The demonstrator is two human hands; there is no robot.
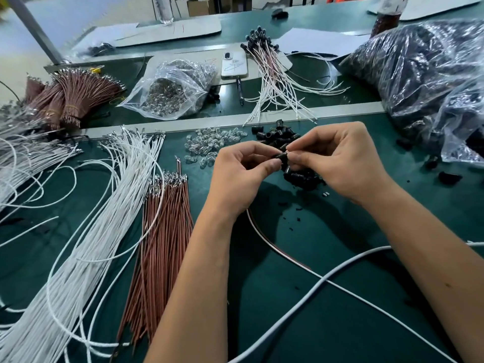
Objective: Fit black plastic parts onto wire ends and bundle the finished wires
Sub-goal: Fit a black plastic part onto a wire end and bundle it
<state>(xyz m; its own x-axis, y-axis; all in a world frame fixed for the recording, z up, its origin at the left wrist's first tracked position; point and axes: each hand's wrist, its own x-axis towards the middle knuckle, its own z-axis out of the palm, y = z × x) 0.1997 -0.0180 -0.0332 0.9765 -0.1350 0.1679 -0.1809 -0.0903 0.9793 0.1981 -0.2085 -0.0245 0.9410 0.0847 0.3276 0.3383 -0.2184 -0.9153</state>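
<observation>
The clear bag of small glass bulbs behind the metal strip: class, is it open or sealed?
Open. The clear bag lies on its side, its mouth gaping wide toward the phone, bulbs visible inside.

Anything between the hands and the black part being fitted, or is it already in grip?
Nothing visible in the way. Both the left hand and the right hand already pinch the black plastic part between their fingertips, above the loose pile of black parts. Its wire pair trails free from under the left hand.
</observation>
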